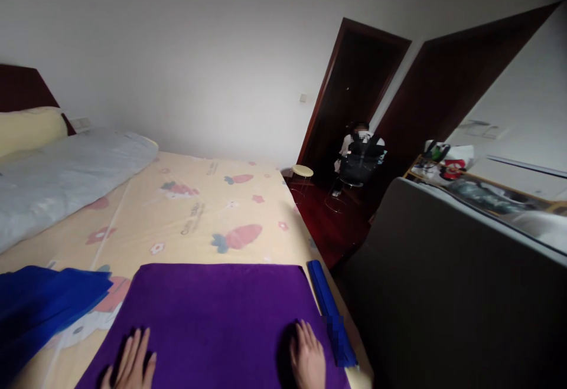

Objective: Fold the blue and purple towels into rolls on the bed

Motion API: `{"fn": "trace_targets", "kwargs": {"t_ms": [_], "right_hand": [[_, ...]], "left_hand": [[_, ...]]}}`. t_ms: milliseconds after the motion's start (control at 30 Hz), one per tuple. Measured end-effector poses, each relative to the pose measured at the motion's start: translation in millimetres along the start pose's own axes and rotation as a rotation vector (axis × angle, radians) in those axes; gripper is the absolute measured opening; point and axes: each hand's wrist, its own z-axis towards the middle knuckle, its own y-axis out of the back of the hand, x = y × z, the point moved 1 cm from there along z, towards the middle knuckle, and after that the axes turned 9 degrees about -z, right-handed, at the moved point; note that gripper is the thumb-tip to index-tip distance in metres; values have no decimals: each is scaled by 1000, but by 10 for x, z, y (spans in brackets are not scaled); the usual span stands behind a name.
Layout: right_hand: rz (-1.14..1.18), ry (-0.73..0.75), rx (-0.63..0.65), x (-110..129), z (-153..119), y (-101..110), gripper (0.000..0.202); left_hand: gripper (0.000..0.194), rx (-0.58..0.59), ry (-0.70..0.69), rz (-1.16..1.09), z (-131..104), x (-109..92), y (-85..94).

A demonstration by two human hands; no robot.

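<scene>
A purple cloth (212,318) lies spread flat on the bed in front of me, its far edge nearly straight. My left hand (130,362) rests on its left part, fingers stretched out and slightly apart. On the right part is my right hand (308,356), palm down with the fingers extended and nothing held. Just beyond the cloth's right side lies a long, narrow folded blue cloth (325,294) along the bed's edge. Another blue cloth (53,294), loosely crumpled, sits to the left. The near edge of the purple cloth is out of view.
The bed (186,224) has a yellow strawberry-print sheet. A grey bedding roll (80,170) and a yellow pillow (31,129) lie at left. Right of the bed stands a dark panel (434,294). Farther back are a round stool (302,171) and a person (345,147) seated on a black chair (358,167).
</scene>
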Motion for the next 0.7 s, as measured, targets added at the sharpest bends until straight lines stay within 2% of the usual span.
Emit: {"fn": "trace_targets", "kwargs": {"t_ms": [133,200,233,267,333,433,533,600,700], "right_hand": [[149,334,66,896,454,-9,51],[179,471,137,1152,680,-103,53],[178,503,172,1189,800,-167,53],[164,496,197,1159,925,-233,53],[98,360,194,920,1184,-346,53],[-15,69,115,337,1516,-418,60],[-38,-8,86,-115,1687,-412,68],[-29,4,85,-254,1729,-399,67],[-24,5,98,-274,1792,-374,67]], "left_hand": [[63,95,-152,53,434,-773,-223],[62,183,-195,76,702,-1030,-321],[62,220,-188,86,844,-1080,-364],[62,246,-170,94,986,-1071,-401],[62,270,-117,105,1263,-890,-455],[63,253,-26,82,1621,-401,-485],[66,216,97,60,1881,-5,-464],[69,213,154,75,2005,94,-428],[69,247,228,96,2104,-12,-366]]}}
